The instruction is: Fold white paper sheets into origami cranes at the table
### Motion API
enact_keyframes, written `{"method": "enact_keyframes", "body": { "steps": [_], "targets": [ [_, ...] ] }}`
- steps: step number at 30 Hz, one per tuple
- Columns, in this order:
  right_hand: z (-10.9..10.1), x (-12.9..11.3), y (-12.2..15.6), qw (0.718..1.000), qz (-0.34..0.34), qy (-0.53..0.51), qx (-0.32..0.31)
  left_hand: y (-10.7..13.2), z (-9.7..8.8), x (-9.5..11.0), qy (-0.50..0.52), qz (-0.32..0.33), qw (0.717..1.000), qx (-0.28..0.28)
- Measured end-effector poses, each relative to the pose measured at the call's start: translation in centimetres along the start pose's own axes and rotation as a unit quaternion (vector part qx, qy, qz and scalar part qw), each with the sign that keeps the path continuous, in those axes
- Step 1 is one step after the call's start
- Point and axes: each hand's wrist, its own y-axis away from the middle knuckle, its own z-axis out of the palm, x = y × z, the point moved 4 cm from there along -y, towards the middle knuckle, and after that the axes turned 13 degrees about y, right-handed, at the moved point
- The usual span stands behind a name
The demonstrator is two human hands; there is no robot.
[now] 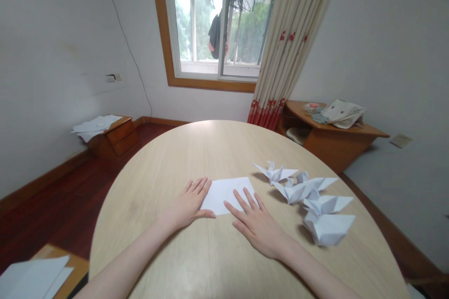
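A white sheet of paper (224, 192) lies flat on the round wooden table (168, 159). My left hand (193, 201) rests at its left side, fingers stretched out along the edge and the thumb over the lower left corner. Over the lower right part of the paper, my right hand (253, 219) lies with its fingers spread and the tips on the sheet. Neither hand grips anything. To the right of the paper stand several folded white paper cranes (291, 191), set in a slanting row.
At lower left, more white sheets (35, 275) lie on a low surface. A small cabinet (121, 135) with papers stands by the left wall. A corner desk (336, 138) with a cloth bag (343, 113) is at right, beside the curtain (291, 32) and window.
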Motion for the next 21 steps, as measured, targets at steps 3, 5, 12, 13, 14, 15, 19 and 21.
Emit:
{"method": "enact_keyframes", "body": {
  "steps": [3, 5, 12, 13, 14, 15, 19, 21],
  "targets": [
    [0.1, 0.1, 0.0, 1.0, 0.0, 0.003, 0.008, 0.0, -0.6, 0.4, 0.002, 0.0, 1.0, 0.02],
    [0.3, 0.1, 0.1, 1.0, -0.001, 0.007, 0.011, 0.0, -1.0, 0.6, 0.003, 0.009, 0.999, 0.04],
    [0.5, 0.1, 0.1, 0.999, -0.011, 0.024, 0.047, 0.0, -1.8, 0.9, -0.01, 0.055, 0.99, 0.129],
    [0.5, 0.1, 0.1, 0.998, -0.012, 0.026, 0.051, 0.0, -1.9, 1.0, -0.007, 0.059, 0.989, 0.133],
    [0.5, 0.0, 0.1, 0.998, -0.012, 0.028, 0.055, 0.0, -2.0, 1.1, -0.001, 0.059, 0.989, 0.136],
    [0.5, 0.0, 0.1, 0.998, -0.012, 0.029, 0.058, 0.0, -2.1, 1.1, 0.006, 0.056, 0.989, 0.14],
    [0.5, 0.1, 0.2, 0.997, -0.007, 0.037, 0.063, 0.2, -3.0, 1.3, 0.043, 0.038, 0.982, 0.181],
    [0.5, 0.1, 0.2, 0.996, -0.007, 0.044, 0.073, 0.4, -3.4, 1.3, 0.078, 0.043, 0.974, 0.21]
  ]
}}
